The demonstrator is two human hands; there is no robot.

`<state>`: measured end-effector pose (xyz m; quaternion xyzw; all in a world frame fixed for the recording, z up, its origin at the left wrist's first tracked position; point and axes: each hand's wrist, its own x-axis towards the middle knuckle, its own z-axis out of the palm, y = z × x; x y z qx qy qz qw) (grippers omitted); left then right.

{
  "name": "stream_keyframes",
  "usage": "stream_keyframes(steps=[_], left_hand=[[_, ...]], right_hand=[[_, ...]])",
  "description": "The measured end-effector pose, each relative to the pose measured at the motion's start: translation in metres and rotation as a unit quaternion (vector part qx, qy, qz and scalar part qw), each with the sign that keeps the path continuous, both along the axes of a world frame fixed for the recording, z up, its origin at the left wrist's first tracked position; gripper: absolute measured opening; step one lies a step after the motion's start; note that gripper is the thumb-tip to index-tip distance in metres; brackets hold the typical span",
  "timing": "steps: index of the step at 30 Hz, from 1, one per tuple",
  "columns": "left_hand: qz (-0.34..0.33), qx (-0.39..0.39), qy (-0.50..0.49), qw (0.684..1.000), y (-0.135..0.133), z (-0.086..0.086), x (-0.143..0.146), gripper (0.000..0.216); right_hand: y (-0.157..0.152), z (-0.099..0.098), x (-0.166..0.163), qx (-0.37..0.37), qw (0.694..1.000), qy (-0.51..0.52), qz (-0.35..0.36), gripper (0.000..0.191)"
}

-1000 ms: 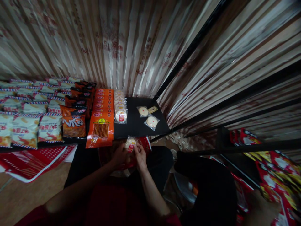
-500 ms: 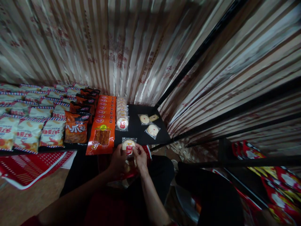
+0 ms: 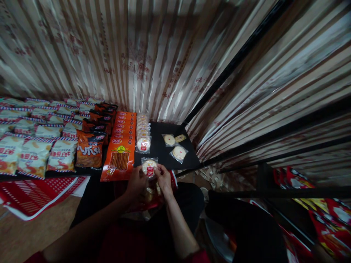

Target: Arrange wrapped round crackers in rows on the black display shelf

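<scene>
Between my hands, at the front edge of the black shelf [image 3: 159, 160], is a round pale cracker in a clear wrapper [image 3: 149, 167] with a red label. My left hand [image 3: 137, 182] pinches its left side and my right hand [image 3: 163, 179] its right side. Just behind stands a row of similar wrapped crackers [image 3: 143, 142]. To the right, two wrapped crackers without a visible red label lie flat, one nearer [image 3: 179, 152] and one farther [image 3: 169, 139], beside a small yellowish packet [image 3: 180, 138]. Under my hands, a red basket [image 3: 173, 179] holds more packets, partly hidden.
Left of the cracker row lie overlapping orange snack packs [image 3: 118, 160], then orange-brown bags [image 3: 89, 149] and several rows of white bags [image 3: 61, 153]. A red basket [image 3: 49, 193] sits below the shelf. Black metal bars [image 3: 233, 67] cross the right side before a striped curtain [image 3: 153, 73].
The held cracker has moved slightly up and toward the shelf, with both hands still on it. The whole view has shifted a little.
</scene>
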<state>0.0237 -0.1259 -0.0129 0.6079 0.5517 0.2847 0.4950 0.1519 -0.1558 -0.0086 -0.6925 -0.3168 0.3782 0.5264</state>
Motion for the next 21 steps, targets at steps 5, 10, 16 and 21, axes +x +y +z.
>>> stream_keyframes(steps=[5,10,16,21], left_hand=[[-0.009,0.008,0.106,0.994,0.002,0.019,-0.002,0.033],[-0.013,0.023,0.113,0.993,0.001,0.032,0.005,0.046],[-0.006,0.014,0.093,0.996,0.008,0.035,0.009,0.045],[-0.001,-0.001,0.074,0.997,0.022,0.034,0.003,0.039]], right_hand=[[0.007,-0.002,0.004,0.009,1.0,-0.007,0.003,0.035],[0.015,0.001,0.009,0.019,1.0,-0.005,0.019,0.038],[0.025,0.007,0.012,0.039,0.999,-0.006,0.018,0.033],[0.031,0.003,0.009,0.027,0.997,-0.051,0.042,0.032]])
